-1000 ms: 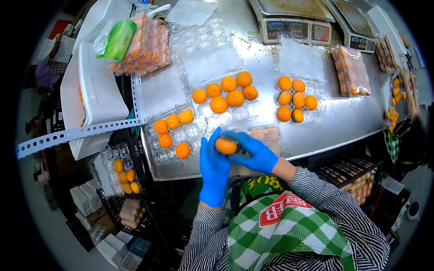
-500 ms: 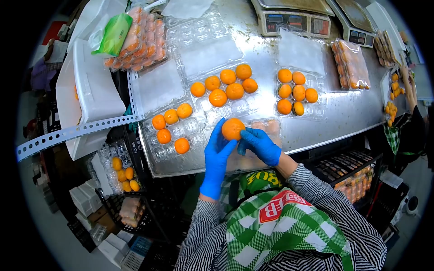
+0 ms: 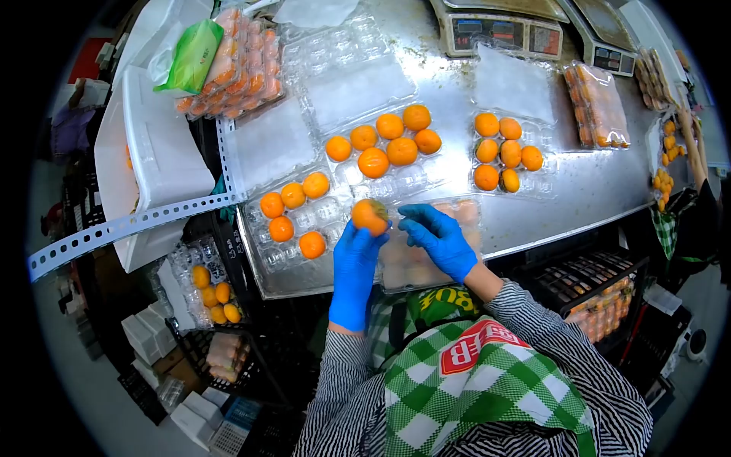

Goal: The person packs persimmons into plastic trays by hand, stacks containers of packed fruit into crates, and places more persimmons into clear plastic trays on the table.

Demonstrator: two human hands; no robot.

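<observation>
An orange fruit (image 3: 369, 217) with a greenish patch on its right side is held up in my left hand (image 3: 355, 255), gloved in blue. Just right of it, my right hand (image 3: 435, 238), also gloved in blue, has thumb and fingers apart with nothing between them. Beyond my hands, a clear tray (image 3: 396, 180) holds several orange fruits. Another clear tray (image 3: 335, 212) at the left holds several more, with some cups unfilled. A third tray (image 3: 539, 182) with orange fruits lies to the right. A closed pack (image 3: 415, 266) of fruit sits partly under my right hand.
Packed fruit is stacked (image 3: 255, 72) at the back left beside a green packet (image 3: 196, 57). Weighing scales (image 3: 502, 36) stand at the back. A wrapped pack (image 3: 598, 107) lies at the right. A white perforated strip (image 3: 137, 226) crosses the left side. Another person's arm (image 3: 693, 148) shows at far right.
My right hand has come off the fruit and its fingers have spread. The fruit has shifted left with my left hand and turned, so its greenish patch shows.
</observation>
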